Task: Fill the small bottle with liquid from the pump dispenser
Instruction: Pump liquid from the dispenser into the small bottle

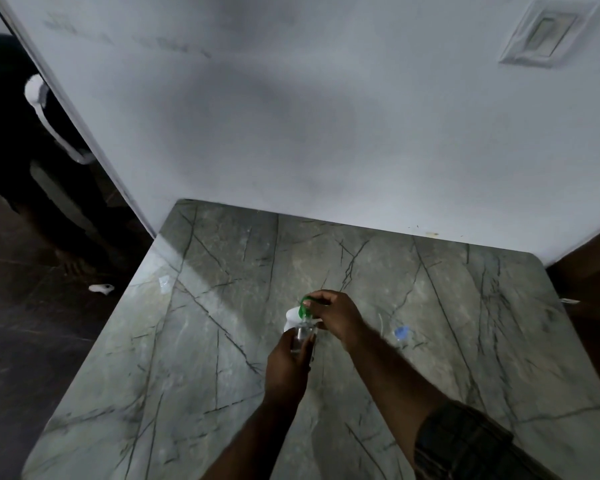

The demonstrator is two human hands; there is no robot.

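The left hand [286, 365] grips the small bottle [301, 337], a clear one, just below centre frame. The bottle's mouth sits under the green spout [305, 304] of the pump dispenser [292, 318]. The right hand [336, 317] rests on top of the dispenser, fingers curled over the spout. Dispenser and bottle touch at mid-table [465, 341]. A small blue item [401, 332], too blurred to identify, lies just right of the right wrist. A switch plate [548, 32] sits on the wall [326, 116], upper right.
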